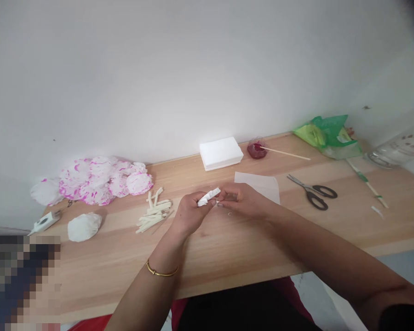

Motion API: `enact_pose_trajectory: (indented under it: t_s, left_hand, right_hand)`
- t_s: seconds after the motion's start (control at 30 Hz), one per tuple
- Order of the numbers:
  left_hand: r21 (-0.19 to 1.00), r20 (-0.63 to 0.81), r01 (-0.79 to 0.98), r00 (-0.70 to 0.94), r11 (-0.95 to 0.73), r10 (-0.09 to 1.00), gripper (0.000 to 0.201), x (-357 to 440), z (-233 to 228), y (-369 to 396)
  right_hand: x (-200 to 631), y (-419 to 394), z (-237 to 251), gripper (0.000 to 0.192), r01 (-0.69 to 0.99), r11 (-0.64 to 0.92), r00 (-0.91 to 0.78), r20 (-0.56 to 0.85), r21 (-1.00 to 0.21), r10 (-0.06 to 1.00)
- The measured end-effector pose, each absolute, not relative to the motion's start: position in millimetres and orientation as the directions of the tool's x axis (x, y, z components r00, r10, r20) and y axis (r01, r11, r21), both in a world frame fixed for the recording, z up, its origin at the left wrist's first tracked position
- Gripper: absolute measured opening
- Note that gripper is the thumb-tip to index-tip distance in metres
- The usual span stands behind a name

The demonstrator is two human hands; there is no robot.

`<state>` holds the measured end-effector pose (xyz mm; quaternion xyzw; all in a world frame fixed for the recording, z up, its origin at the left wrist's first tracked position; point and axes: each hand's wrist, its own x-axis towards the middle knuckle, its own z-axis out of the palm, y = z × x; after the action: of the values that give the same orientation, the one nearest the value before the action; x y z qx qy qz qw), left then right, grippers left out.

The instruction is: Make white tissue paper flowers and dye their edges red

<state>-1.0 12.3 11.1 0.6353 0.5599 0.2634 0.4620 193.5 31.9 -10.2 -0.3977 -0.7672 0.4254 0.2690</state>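
A small folded white paper is held over the middle of the tabletop. It is pinched by the left hand, whose fingers are closed on it. It is also touched at its end by the right hand, fingers curled shut. A little red dish (something red is in it) is seen at the back, with a stick resting in it. A green bag is seen near the wall; its inside cannot be told.
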Motion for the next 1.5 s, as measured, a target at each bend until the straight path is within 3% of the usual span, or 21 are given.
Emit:
enact_pose_trajectory:
  t_s: [0.1,0.2,0.33,0.43,0.6,0.73,0.87,0.97,1.1,1.2,1.33,1.5]
  left_hand:
    - [0.873,-0.217,0.482,0.257,0.07,0.942,0.03,-0.7,12.6,12.0]
    - [0.858,-0.23,0.511,0.292,0.052,0.928,0.029,-0.8,12.5,12.4]
    - [0.859,-0.19,0.511,0.29,0.016,0.938,0.027,-1.9,10.2,13.3]
    - [0.864,-0.173,0.504,0.268,0.015,0.948,0.027,-2.3,10.6,13.4]
    - [0.9,-0.164,0.434,0.262,0.036,0.951,0.027,-1.3,12.0,12.9]
    - [0.931,-0.199,0.342,0.197,0.123,0.96,0.026,-1.5,7.7,14.1]
    - [0.957,-0.255,0.192,0.207,0.217,0.944,0.029,-3.0,3.8,16.3]
    - [0.949,-0.281,-0.05,0.312,0.311,0.908,0.04,-3.8,4.6,15.2]
    - [0.772,-0.272,-0.36,0.557,0.523,0.785,0.043,-4.5,11.2,9.3]
    - [0.667,-0.267,-0.408,0.651,0.624,0.711,0.04,-5.7,16.3,6.3]
    - [0.631,-0.261,-0.416,0.681,0.655,0.684,0.029,-7.1,16.7,6.5]
    - [0.649,-0.246,-0.374,0.721,0.663,0.648,0.027,-1.7,11.4,5.4]
  right_hand:
    - [192.8,30.5,-10.4,0.013,0.412,0.185,-0.491,-0.046,-0.892,0.87]
    - [191.9,30.2,-10.7,0.014,0.447,0.182,-0.472,-0.058,-0.876,0.88]
    - [191.6,29.1,-8.5,0.018,0.435,0.249,-0.506,-0.007,-0.866,0.862]
    - [192.2,28.7,-5.7,0.023,0.398,0.349,-0.608,0.041,-0.848,0.793]
    - [191.7,32.0,-6.7,0.027,0.403,0.556,-0.652,0.199,-0.727,0.732]
    - [191.7,33.5,-7.7,0.028,0.394,0.571,-0.65,0.22,-0.72,0.727]
    - [195.9,34.4,-6.4,0.023,0.475,0.485,-0.574,0.159,-0.734,0.803]
    - [200.6,36.3,-6.0,0.022,0.486,0.354,-0.436,0.129,-0.799,0.891]
    - [204.5,37.5,-5.2,0.028,0.408,0.261,-0.333,0.123,-0.875,0.935]
    - [205.8,37.1,-1.1,0.02,0.363,0.225,-0.326,0.103,-0.904,0.94]
    - [208.7,36.4,7.6,0.026,0.298,0.132,-0.404,0.0,-0.945,0.915]
    - [209.3,34.8,11.1,0.038,0.009,0.037,-0.636,0.023,-0.999,0.772]
